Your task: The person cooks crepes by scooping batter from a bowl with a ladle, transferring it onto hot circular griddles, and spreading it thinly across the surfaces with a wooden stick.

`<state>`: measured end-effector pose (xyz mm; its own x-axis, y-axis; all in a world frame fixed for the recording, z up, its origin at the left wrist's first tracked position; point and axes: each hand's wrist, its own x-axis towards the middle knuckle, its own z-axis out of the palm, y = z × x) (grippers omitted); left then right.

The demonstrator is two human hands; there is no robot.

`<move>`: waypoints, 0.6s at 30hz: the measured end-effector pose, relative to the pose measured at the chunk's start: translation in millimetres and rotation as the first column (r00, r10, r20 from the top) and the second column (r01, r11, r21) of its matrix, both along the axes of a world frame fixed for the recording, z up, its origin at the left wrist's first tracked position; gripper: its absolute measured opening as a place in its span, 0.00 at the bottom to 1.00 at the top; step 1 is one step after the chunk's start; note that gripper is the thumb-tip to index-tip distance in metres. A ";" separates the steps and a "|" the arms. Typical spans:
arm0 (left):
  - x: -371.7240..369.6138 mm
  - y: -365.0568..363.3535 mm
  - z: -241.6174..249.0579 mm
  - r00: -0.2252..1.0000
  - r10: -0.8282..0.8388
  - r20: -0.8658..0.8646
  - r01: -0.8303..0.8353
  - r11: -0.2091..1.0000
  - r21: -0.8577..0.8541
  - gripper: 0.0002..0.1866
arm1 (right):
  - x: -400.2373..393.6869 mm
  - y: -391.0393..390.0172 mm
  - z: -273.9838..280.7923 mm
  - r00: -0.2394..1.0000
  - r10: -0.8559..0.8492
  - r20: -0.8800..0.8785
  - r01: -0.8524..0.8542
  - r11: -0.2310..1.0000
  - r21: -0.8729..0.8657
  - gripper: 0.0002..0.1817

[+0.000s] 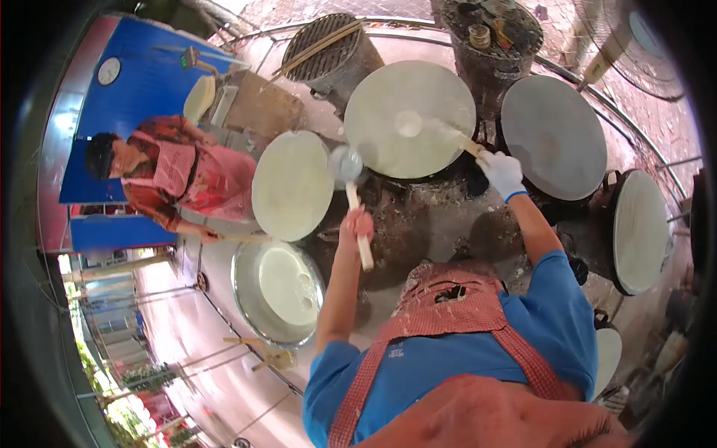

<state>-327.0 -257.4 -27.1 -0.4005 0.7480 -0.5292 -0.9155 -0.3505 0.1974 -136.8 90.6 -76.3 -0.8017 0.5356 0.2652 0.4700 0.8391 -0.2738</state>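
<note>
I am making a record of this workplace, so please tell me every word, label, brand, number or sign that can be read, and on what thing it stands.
No text can be read here.
Wall clock: dial marks too small to read.
Small green patch, perhaps a display, in front of the blue panel: too small and blurred.
Pale mark on the blue shirt: possibly lettering, too small to read.

Five griddles (409,123) (293,187) (554,137) (641,231) (608,360) were in view, along with two grated drums (310,56) (487,63), one basin (280,332), one clock (109,71) and one fan (646,35). The wearer (448,366) had one left hand (357,225), one right hand (504,174), one glove (508,179) between the two, one ladle (353,196) and one spreader (469,145). There was one co-worker (175,166), making two people, and two aprons (448,317) (224,179), one each.
</note>
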 end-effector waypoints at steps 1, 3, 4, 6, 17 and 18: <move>-3.8 22.5 8.8 0.991 -0.016 -0.134 0.004 0.996 -0.084 0.02 | 8.0 0.9 12.2 0.999 -0.047 0.007 0.047 0.999 -0.010 0.13; -2.2 62.4 23.5 0.942 -0.032 -0.335 -0.061 0.963 -0.262 0.07 | 22.4 8.4 15.8 0.981 -0.190 0.027 0.191 0.980 -0.048 0.12; -10.4 75.4 13.3 0.931 -0.102 -0.351 0.010 0.967 -0.253 0.11 | 27.5 3.7 17.6 0.965 -0.239 0.109 0.243 0.970 -0.027 0.13; 3.9 113.4 3.6 0.904 -0.024 -0.427 -0.192 0.869 -0.456 0.08 | 35.8 -25.6 9.2 0.967 -0.184 0.173 0.177 0.983 0.059 0.15; 99.0 18.4 25.1 0.982 0.021 -0.189 -0.081 0.947 -0.311 0.11 | 39.7 -84.5 24.8 0.962 0.220 -0.161 -0.248 0.952 -0.181 0.19; 100.9 2.3 13.9 0.997 0.039 0.070 -0.039 0.999 0.007 0.10 | 33.2 -97.4 32.1 0.968 0.181 -0.174 -0.215 0.954 -0.208 0.22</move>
